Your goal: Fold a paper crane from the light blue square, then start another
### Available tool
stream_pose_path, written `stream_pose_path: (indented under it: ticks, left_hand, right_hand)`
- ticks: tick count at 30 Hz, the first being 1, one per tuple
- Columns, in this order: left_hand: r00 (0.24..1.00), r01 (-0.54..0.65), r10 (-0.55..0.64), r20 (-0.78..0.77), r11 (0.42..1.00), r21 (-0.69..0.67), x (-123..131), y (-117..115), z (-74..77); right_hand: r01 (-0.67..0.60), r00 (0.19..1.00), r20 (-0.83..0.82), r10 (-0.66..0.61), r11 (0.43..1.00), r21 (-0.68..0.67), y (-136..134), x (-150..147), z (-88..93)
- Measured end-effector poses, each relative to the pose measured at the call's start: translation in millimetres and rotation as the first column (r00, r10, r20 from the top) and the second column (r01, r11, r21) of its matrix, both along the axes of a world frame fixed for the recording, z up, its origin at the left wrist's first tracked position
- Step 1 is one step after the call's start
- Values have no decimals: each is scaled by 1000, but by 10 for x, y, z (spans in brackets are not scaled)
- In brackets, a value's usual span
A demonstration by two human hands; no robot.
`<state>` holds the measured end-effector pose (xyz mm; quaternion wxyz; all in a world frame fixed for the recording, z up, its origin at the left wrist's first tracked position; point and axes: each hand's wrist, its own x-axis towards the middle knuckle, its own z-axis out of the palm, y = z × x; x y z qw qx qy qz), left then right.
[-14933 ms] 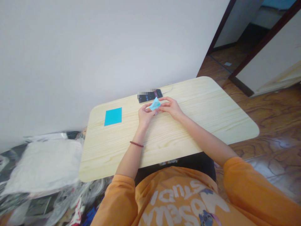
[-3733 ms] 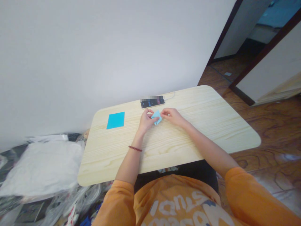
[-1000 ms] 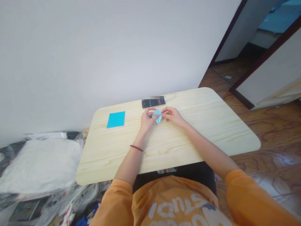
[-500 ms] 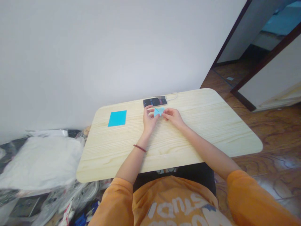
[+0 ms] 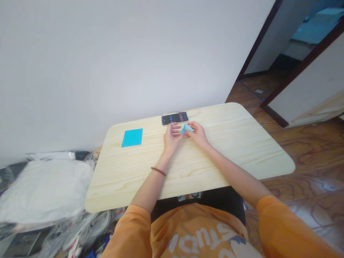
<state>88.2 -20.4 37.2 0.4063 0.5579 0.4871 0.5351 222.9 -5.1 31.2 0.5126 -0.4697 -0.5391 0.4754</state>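
Observation:
Between my left hand point(image 5: 172, 138) and my right hand point(image 5: 197, 134), a small piece of folded light-blue paper point(image 5: 186, 128) is pinched at the fingertips. Part of it is hidden by my fingers. Just above my hands lies a black smartphone point(image 5: 175, 118), close to my left fingertips but apparently not touching them. A flat square of brighter blue paper point(image 5: 132, 138) lies unfolded on the pale wooden table point(image 5: 228, 157), left of my left hand.
A white cable point(image 5: 195, 112) runs from the phone along the table's far edge, beside a white wall. A white cushion point(image 5: 45, 190) and plastic bags sit left of the table. Wooden flooring and a doorway lie to the right.
The folded paper now looks flatter and more pointed, and sits slightly further right. My fingers are still pinching it from both sides. The square paper and phone have not moved on the table.

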Motion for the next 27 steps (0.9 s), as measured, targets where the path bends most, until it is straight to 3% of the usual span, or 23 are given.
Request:
stream_pose_path:
  ticks: [6, 10, 16, 21, 27]
  left_hand:
    - [1000, 5, -6, -27, 1000, -14, 3, 2, -31]
    - [997, 67, -66, 30, 997, -47, -6, 22, -48]
    - [999, 8, -8, 32, 1000, -4, 2, 34, -78]
    - [996, 56, -58, 71, 998, 32, 20, 0, -36]
    - [979, -52, 61, 197, 997, -49, -7, 14, -3]
  right_hand:
    - [-36, 988, -152, 28, 998, -52, 17, 38, 74]
    - [-66, 987, -148, 57, 996, -55, 14, 43, 75]
    - [41, 992, -115, -41, 999, -1, 49, 37, 56]
    - [82, 992, -98, -80, 996, 20, 90, 60, 25]
    - [1, 996, -84, 0, 1000, 9, 67, 68, 33]
